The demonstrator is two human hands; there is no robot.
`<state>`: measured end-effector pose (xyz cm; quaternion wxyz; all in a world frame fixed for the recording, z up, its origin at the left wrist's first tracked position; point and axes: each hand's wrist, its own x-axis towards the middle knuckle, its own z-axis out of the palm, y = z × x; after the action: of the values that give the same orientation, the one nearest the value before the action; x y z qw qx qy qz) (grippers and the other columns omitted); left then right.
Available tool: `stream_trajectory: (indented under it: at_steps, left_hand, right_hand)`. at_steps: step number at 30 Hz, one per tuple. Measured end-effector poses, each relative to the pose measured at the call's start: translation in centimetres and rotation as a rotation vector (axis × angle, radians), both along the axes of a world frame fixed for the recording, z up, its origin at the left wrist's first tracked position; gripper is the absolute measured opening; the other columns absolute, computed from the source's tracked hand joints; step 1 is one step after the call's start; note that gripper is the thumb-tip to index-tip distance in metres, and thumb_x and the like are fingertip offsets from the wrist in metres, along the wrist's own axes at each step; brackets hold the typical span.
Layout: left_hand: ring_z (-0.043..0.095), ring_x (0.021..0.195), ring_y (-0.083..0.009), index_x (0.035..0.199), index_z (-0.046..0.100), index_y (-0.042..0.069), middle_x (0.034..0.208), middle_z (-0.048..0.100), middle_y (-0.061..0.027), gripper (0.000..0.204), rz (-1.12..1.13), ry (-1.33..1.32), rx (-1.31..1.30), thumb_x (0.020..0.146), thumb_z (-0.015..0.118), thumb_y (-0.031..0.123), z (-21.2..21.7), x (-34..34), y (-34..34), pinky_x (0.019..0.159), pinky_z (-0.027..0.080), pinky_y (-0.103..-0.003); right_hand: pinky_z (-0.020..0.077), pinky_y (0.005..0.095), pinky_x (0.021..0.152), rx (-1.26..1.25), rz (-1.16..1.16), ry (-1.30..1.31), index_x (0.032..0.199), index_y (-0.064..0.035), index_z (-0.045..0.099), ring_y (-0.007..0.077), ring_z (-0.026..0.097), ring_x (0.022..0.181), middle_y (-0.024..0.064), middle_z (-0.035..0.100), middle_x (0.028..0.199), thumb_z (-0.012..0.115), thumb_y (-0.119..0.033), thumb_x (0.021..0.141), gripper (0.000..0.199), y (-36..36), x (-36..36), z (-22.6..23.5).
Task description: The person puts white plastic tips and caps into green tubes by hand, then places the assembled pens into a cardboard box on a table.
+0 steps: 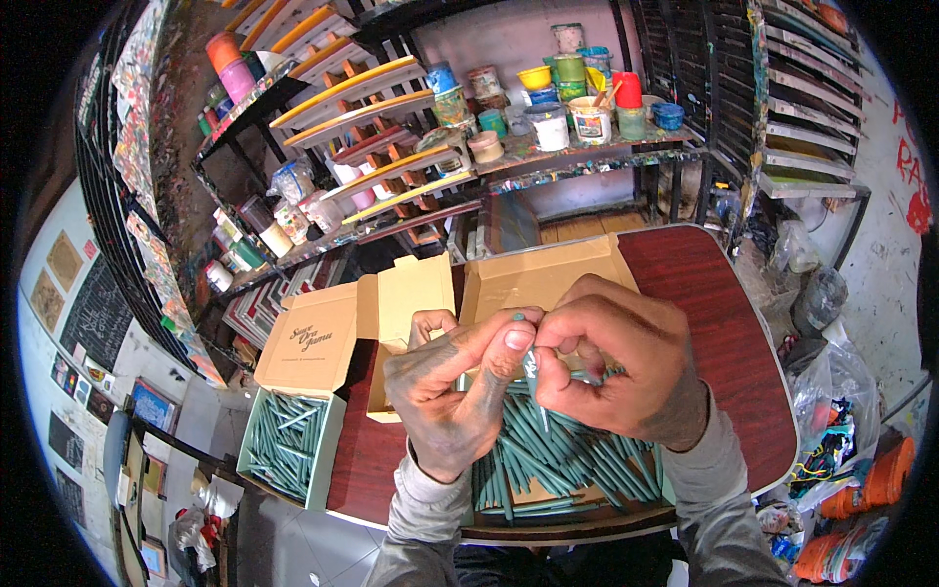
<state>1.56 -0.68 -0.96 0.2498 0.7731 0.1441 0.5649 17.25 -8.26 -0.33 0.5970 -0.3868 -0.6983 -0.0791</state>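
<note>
Now both hands' fingers pinch one teal stick (529,364) above open box (509,284) of sticks.

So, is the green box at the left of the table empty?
No, the green box is filled with teal sticks, lying side by side under its open cardboard lid.

Two hands, left (452,386) and right (616,357), are seen; three open cardboard boxes (293,430) (416,298) (548,279) are counted, the green sticks (562,455) too many to count.
</note>
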Motion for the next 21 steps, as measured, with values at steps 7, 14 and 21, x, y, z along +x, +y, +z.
stream_trajectory:
  at_steps: [7, 14, 21]
  left_hand:
    - [0.045, 0.054, -0.0068, 0.096, 0.079, 0.002, 0.076, 0.075, -0.0051, 0.017, 0.001, -0.007, -0.034, 0.088, 0.077, 0.017, -0.3, 0.1, 0.3, 0.068, 0.034, -0.028]
    - [0.043, 0.055, -0.0064, 0.098, 0.079, 0.003, 0.079, 0.076, -0.0044, 0.017, -0.057, -0.049, -0.149, 0.090, 0.075, 0.017, 0.0, 0.0, 1.1, 0.065, 0.033, -0.027]
    - [0.066, 0.090, -0.0175, 0.102, 0.076, -0.004, 0.092, 0.074, -0.0127, 0.023, 0.028, 0.078, -0.153, 0.095, 0.069, 0.017, 0.2, -0.6, 0.5, 0.082, 0.049, -0.031]
  right_hand:
    - [0.0452, 0.0293, 0.048, 0.234, -0.107, -0.169, 0.082, -0.0033, 0.061, 0.0196, 0.057, 0.053, 0.0072, 0.057, 0.069, 0.073, -0.005, 0.077, 0.013, 1.6, 0.3, -0.9]
    - [0.0440, 0.0244, 0.051, 0.078, -0.028, -0.004, 0.089, -0.0002, 0.065, 0.0118, 0.055, 0.056, 0.0077, 0.062, 0.079, 0.072, 0.003, 0.075, 0.017, 1.0, 0.3, -0.4]
    - [0.0408, 0.0223, 0.049, -0.142, 0.001, 0.053, 0.099, -0.0007, 0.069, 0.0059, 0.051, 0.056, 0.0054, 0.064, 0.085, 0.075, 0.006, 0.077, 0.023, 0.0, 0.3, -0.3]
